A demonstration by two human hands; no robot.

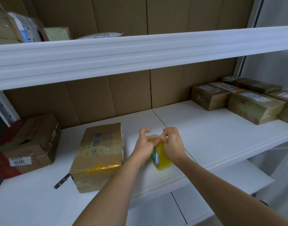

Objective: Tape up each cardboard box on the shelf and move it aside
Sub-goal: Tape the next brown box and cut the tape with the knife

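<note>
A yellow tape roll with a green core stands on edge on the white shelf. My left hand holds its left side. My right hand grips its top right, with the fingertips curled at the upper rim. Just left of the roll lies a cardboard box with blue writing and yellow tape across its near end. A darker cardboard box with a label reading 3011 sits further left.
A metal blade or tool pokes out from under the taped box's near left corner. Several small brown boxes are stacked at the shelf's right back. An upper shelf overhangs, bearing parcels. Cardboard lines the back wall.
</note>
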